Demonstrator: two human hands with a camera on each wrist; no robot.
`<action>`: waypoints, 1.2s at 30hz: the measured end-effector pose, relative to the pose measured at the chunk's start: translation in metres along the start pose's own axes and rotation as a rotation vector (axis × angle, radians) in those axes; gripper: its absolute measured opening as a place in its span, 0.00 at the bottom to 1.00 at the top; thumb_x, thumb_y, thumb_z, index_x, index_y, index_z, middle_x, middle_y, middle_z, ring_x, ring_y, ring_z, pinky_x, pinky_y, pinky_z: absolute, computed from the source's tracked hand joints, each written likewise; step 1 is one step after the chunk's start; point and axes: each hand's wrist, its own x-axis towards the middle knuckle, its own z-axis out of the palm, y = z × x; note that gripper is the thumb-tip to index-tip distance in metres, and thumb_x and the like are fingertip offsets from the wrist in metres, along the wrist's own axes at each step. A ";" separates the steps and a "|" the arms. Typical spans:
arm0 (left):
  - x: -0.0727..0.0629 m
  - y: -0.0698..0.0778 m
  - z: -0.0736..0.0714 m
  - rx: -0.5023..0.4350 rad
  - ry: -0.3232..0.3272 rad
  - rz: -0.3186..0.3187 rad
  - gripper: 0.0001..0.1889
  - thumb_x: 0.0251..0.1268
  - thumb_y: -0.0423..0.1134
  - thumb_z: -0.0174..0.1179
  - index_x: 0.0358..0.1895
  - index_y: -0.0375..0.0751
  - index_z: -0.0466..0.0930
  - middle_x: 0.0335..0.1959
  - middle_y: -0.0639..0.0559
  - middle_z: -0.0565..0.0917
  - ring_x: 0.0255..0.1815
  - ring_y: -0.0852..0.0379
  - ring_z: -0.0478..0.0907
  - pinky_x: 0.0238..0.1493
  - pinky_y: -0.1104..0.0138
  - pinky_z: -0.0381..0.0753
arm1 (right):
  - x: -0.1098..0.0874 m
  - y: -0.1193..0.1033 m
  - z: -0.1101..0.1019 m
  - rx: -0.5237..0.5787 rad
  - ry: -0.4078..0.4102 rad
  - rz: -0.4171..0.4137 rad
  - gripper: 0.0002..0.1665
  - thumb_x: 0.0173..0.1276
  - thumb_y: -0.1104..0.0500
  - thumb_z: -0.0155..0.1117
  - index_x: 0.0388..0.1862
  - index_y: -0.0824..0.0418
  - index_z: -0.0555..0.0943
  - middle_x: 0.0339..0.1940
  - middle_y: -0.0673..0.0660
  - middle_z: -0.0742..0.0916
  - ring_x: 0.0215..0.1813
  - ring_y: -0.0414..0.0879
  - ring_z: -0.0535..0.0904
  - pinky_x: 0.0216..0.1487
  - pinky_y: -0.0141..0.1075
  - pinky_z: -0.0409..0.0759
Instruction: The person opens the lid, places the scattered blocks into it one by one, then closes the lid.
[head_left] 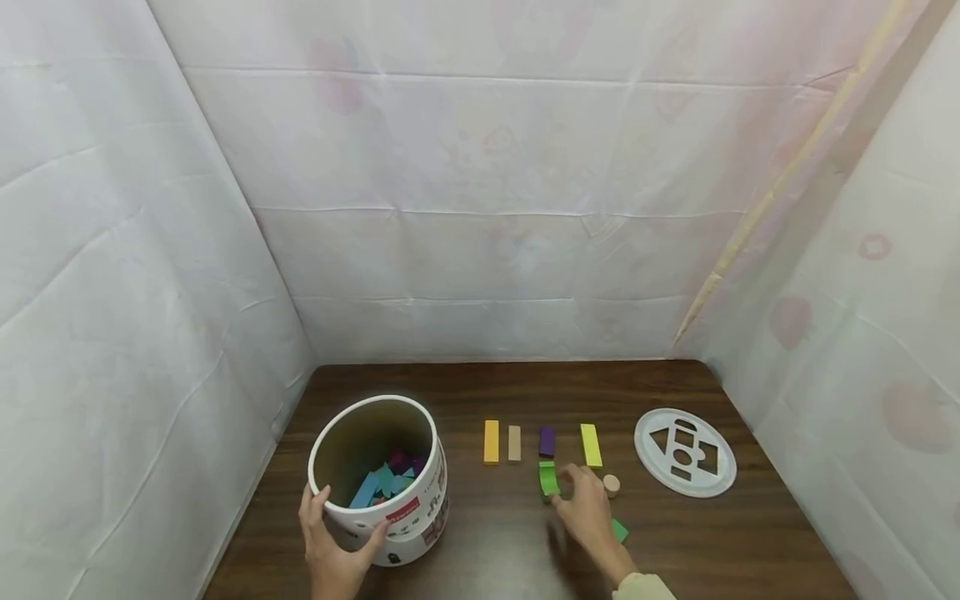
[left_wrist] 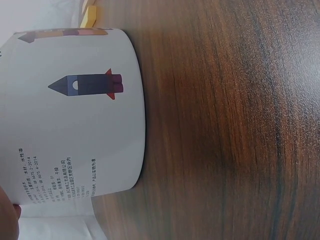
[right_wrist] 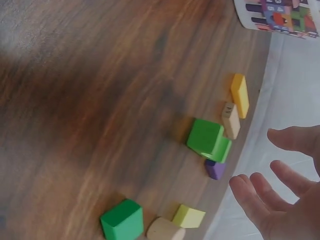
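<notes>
A white bucket (head_left: 438,508) with printed pictures stands at the left, with blue, teal and purple blocks (head_left: 382,483) inside. My left hand (head_left: 337,554) holds its near side, fingers at the rim and thumb on the front wall. The bucket's side (left_wrist: 75,125) fills much of the left wrist view. My right hand (head_left: 587,508) hovers beside a curved light green block (head_left: 549,479). In the right wrist view its fingers (right_wrist: 250,200) are spread with nothing between them, apart from the green block (right_wrist: 206,136).
Behind are orange (head_left: 491,442), tan (head_left: 514,443), purple (head_left: 547,442) and yellow blocks (head_left: 591,446). A round wooden piece (head_left: 611,485) and a darker green block (head_left: 619,530) lie by my right hand. A white lid with cut-out shapes (head_left: 648,442) lies at the right.
</notes>
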 end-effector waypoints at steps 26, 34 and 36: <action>-0.001 0.000 0.002 -0.008 -0.012 -0.018 0.54 0.28 0.34 0.79 0.67 0.38 0.58 0.73 0.40 0.52 0.67 0.32 0.53 0.58 0.34 0.60 | 0.009 0.025 0.037 -0.048 -0.104 0.194 0.25 0.46 0.59 0.78 0.38 0.72 0.77 0.31 0.61 0.79 0.34 0.55 0.78 0.32 0.47 0.78; -0.001 0.000 0.002 0.012 -0.019 -0.042 0.55 0.28 0.34 0.80 0.68 0.41 0.57 0.72 0.40 0.52 0.67 0.32 0.54 0.56 0.33 0.60 | 0.009 0.027 0.044 -0.092 -0.070 0.190 0.28 0.45 0.55 0.79 0.37 0.72 0.77 0.29 0.61 0.80 0.33 0.57 0.79 0.31 0.48 0.78; -0.001 -0.001 0.002 0.015 -0.022 -0.040 0.55 0.28 0.34 0.80 0.68 0.41 0.57 0.73 0.41 0.52 0.67 0.33 0.53 0.57 0.33 0.60 | 0.009 0.028 0.045 -0.097 -0.068 0.194 0.27 0.46 0.55 0.79 0.36 0.72 0.78 0.29 0.62 0.81 0.32 0.57 0.79 0.29 0.47 0.77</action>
